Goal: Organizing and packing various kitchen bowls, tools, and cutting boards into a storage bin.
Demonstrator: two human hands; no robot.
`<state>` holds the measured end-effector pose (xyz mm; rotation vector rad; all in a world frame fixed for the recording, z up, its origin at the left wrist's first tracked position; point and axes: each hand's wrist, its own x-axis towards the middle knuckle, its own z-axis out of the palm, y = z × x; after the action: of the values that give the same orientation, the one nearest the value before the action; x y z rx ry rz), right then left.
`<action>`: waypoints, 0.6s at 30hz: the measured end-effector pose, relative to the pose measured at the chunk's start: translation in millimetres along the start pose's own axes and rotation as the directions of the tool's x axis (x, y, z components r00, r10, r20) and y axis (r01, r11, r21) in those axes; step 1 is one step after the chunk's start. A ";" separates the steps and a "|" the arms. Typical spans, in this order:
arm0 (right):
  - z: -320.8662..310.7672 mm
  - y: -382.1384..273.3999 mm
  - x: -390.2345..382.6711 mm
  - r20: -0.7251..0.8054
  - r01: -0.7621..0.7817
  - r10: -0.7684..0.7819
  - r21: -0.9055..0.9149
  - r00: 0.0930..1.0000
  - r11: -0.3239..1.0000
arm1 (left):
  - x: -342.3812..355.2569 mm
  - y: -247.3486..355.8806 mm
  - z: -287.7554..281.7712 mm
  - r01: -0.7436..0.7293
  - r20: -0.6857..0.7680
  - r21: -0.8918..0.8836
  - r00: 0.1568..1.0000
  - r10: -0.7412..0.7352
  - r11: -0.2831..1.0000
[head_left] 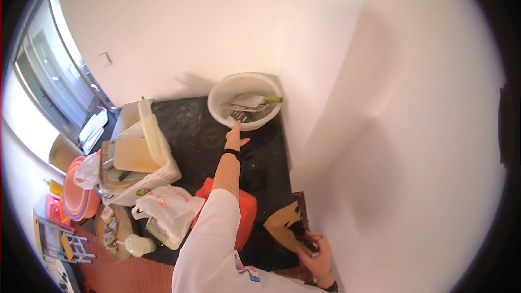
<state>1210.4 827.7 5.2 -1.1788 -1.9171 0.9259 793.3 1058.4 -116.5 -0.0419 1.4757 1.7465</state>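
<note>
My left hand (pixel 237 137) reaches forward with thumb spread, fingertips at the near side of a white round basin (pixel 220 95) holding papers, a dark item and a green-ended object. My right hand (pixel 317 255) is closed on the lower end of a brown cardboard piece with dark areas (pixel 279 220) at the black tabletop's front right corner; what exactly lies under its fingers is unclear. A red bag (pixel 244 217) and a white plastic bag (pixel 173 203) lie below and left of my left arm.
A white crate of boards (pixel 163 176) fills the table's left side, beside pink colanders (pixel 78 195), a round wooden board (pixel 119 252) and a pale cup (pixel 141 247). A folding stool (pixel 70 247) stands on the wooden floor. Walls border the black table (pixel 190 130) behind and right.
</note>
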 end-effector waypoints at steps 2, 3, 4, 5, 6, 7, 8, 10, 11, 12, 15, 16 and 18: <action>-0.3 -3.8 -3.4 -0.010 -0.021 0.021 0.010 1.000 1.000 | 15.0 -5.5 11.4 0.038 0.062 -0.188 0.998 -0.027 0.981; 1.2 -9.5 -5.5 -0.021 -0.026 0.026 -0.008 0.999 1.000 | 23.6 -7.6 12.8 0.054 0.078 -0.192 0.996 -0.040 0.980; 3.5 -14.2 -3.3 -0.020 -0.062 0.062 0.014 0.998 0.998 | 35.3 -5.6 12.1 0.155 0.193 -0.340 0.977 -0.092 0.927; 6.5 -15.9 0.4 -0.016 -0.097 0.098 0.038 0.995 0.995 | 46.5 -3.6 9.9 0.264 0.310 -0.466 0.943 -0.124 0.844; 9.4 -19.3 1.8 -0.008 -0.117 0.118 0.060 0.993 0.991 | 66.9 -0.7 -0.8 0.221 0.257 -0.463 0.960 -0.109 0.859; 11.4 -15.4 1.4 -0.002 -0.128 0.128 0.059 0.992 0.990 | 71.4 -4.1 0.0 0.226 0.250 -0.460 0.961 -0.119 0.859; 14.7 -7.0 1.4 -0.027 -0.101 0.102 0.048 0.994 0.994 | 74.2 -7.4 -0.5 0.186 0.264 -0.420 0.961 -0.077 0.888; 14.8 0.0 4.1 -0.050 -0.083 0.085 0.044 0.995 0.996 | 68.1 -14.4 10.8 0.109 0.207 -0.345 0.978 -0.038 0.932; 13.0 -0.7 8.1 -0.032 -0.103 0.104 0.020 0.994 0.994 | 60.3 -17.3 10.2 0.106 0.197 -0.339 0.980 -0.040 0.935; 11.8 0.7 12.2 -0.010 -0.116 0.116 -0.002 0.993 0.993 | 45.9 -13.8 7.2 0.129 0.186 -0.312 0.980 -0.072 0.941; 13.0 10.3 14.9 -0.047 -0.036 0.037 0.037 0.998 0.999 | 26.7 -3.7 -22.9 0.131 0.183 -0.249 0.979 -0.086 0.960; 12.2 14.4 14.2 -0.048 -0.029 0.031 0.044 0.998 0.999 | 7.7 5.1 -28.9 0.118 0.209 -0.193 0.975 -0.077 0.974; 11.9 17.6 12.5 -0.038 0.000 0.003 0.059 0.999 0.998 | -27.6 24.8 -53.2 0.088 0.241 -0.113 0.969 -0.058 0.990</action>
<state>1203.6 842.4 -13.3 -1.1554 -1.8467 0.9481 772.0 999.7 -99.0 0.0465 1.1799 1.7158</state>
